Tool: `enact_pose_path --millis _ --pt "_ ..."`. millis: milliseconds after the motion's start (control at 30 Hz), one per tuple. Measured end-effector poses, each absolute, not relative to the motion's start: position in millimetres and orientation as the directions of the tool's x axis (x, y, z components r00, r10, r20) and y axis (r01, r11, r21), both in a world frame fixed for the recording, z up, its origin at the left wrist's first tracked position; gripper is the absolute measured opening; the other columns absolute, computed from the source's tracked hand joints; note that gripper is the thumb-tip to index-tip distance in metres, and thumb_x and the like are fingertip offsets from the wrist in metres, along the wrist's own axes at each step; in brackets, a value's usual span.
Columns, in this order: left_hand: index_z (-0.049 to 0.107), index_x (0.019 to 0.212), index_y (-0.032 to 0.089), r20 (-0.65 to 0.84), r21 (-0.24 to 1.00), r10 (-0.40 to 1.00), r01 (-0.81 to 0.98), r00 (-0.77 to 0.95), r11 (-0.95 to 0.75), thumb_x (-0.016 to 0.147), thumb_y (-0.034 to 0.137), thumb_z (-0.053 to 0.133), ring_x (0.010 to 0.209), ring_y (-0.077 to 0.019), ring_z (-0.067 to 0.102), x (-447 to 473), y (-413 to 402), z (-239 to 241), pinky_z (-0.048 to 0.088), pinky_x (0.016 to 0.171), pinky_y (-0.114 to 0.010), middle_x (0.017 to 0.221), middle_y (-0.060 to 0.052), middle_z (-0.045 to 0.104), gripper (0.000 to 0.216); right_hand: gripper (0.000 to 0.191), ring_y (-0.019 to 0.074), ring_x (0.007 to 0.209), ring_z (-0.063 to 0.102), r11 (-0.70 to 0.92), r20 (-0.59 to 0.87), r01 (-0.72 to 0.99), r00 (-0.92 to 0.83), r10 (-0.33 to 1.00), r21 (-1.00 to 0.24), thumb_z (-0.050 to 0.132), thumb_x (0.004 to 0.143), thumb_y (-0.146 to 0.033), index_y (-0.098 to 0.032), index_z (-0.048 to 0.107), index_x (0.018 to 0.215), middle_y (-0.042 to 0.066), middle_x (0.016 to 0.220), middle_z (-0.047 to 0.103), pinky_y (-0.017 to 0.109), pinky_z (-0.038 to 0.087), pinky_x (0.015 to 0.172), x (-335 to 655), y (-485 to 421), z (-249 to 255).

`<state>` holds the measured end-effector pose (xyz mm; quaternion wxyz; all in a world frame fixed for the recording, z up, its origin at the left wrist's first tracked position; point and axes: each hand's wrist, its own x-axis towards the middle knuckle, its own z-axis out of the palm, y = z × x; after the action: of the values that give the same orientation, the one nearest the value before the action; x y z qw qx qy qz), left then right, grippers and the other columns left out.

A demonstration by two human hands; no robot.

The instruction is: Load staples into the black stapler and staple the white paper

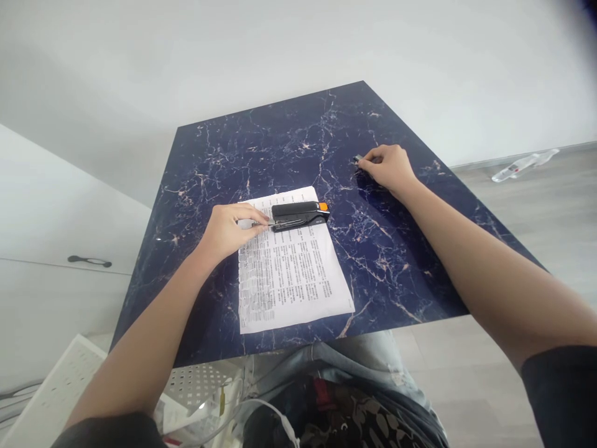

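Note:
A black stapler [298, 216] with an orange tab lies on its side or flat across the top of a printed sheet of paper [298, 274]; which way it lies I cannot tell. My left hand [233, 227] is closed at the stapler's left end, its fingertips pinching a thin metal part that sticks out there. Over the far right of the table, my right hand [389, 165] pinches a small dark piece with a pale, shiny edge [357, 158]. It is too small to name. The paper rests on the dark blue marbled table [261, 149], wrinkled along its left side.
A white wall rises behind the table. White drawers with a dark handle [89, 261] stand at the left. Below the near edge are a white perforated rack [200, 382] and a white cable [265, 404]. A white power strip [525, 166] lies on the floor at right.

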<state>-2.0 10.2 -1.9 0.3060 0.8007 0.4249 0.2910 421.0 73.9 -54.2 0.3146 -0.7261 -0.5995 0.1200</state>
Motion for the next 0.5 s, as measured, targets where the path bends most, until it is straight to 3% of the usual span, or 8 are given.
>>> enact_pose_path --millis 267,500 --pt "0.088 0.089 0.030 0.209 0.693 0.847 0.537 0.489 -0.481 0.086 0.027 0.085 0.091 -0.0236 0.079 -2.9 9.2 -1.9 0.060 0.097 -0.040 0.098 -0.003 0.085 0.005 0.018 0.0355 0.095 0.070 -0.085 0.199 0.796 0.251 0.947 -0.600 0.070 0.085 -0.042 -0.025 0.076 0.084 0.013 0.099 0.079 0.050 0.054 0.085 420.6 73.8 -54.9" --pt "0.085 0.085 0.026 0.350 0.595 0.786 0.528 0.510 -0.607 0.088 0.021 0.082 0.090 -0.0198 0.080 0.1 6.2 -1.7 0.061 0.094 -0.034 0.095 -0.001 0.085 0.007 0.020 0.0340 0.087 0.070 -0.060 0.219 0.806 0.231 0.948 -0.589 0.072 0.085 -0.044 -0.025 0.075 0.080 0.013 0.096 0.079 0.049 0.055 0.081 421.3 73.9 -53.4"
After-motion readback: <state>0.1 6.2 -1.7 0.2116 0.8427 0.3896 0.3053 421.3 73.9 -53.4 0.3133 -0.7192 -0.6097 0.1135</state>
